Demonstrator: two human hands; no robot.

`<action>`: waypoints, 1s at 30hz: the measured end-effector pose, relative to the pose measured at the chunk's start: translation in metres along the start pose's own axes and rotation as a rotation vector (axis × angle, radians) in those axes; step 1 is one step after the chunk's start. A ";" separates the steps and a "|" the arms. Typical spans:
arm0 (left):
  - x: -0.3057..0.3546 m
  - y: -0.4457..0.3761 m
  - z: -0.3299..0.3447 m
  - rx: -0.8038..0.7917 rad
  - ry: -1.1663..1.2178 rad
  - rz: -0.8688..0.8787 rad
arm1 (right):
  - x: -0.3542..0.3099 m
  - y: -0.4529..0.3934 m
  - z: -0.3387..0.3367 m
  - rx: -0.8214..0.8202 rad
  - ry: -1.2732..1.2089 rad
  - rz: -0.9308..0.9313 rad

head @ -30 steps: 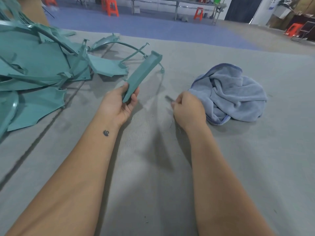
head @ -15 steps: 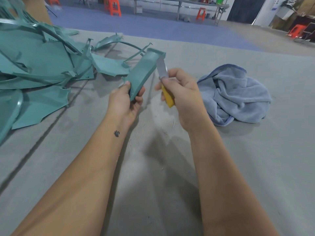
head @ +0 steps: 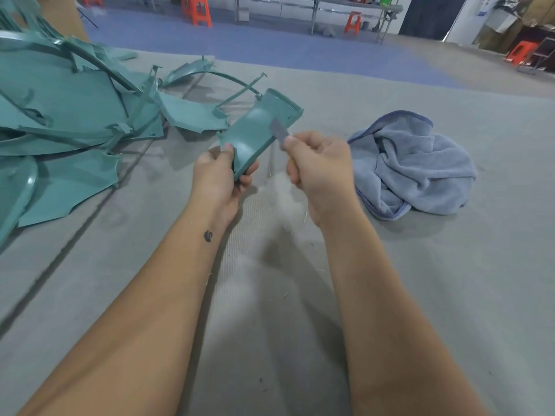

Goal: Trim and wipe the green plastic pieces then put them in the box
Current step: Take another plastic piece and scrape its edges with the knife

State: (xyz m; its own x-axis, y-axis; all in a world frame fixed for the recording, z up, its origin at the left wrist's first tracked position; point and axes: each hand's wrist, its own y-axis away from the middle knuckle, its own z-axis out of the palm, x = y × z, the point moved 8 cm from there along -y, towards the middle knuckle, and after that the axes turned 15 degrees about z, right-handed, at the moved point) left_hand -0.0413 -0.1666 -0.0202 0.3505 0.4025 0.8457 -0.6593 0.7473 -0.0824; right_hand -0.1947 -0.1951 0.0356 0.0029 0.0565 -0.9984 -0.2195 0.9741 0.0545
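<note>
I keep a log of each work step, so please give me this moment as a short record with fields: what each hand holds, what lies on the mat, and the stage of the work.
left hand: grips the lower end of a green plastic piece, held up off the mat
right hand: holds a knife, its blade against the piece's right edge
cloth: blue, crumpled on the mat, right of the hands, untouched
pile: more green pieces at the left
mat: grey
box: not in view
stage: trimming; wiping not yet done
</note>
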 end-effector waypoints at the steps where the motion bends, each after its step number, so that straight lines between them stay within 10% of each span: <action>1: 0.000 0.000 0.000 0.003 -0.022 0.011 | -0.001 -0.002 -0.008 0.042 -0.019 0.004; 9: 0.000 0.002 0.001 0.020 -0.004 0.006 | 0.006 0.012 0.031 -0.229 0.060 0.030; 21: -0.001 0.008 0.013 -0.047 -0.038 -0.013 | 0.010 0.001 0.014 -0.149 0.173 -0.008; 30: 0.000 0.003 0.002 -0.023 0.005 -0.042 | 0.007 -0.011 -0.077 0.301 -0.158 0.034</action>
State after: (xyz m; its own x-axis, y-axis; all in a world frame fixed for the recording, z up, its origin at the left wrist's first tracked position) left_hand -0.0445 -0.1658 -0.0191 0.3804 0.3731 0.8462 -0.6288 0.7753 -0.0591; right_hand -0.2672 -0.2223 0.0270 0.1568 0.1002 -0.9825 0.0758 0.9907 0.1131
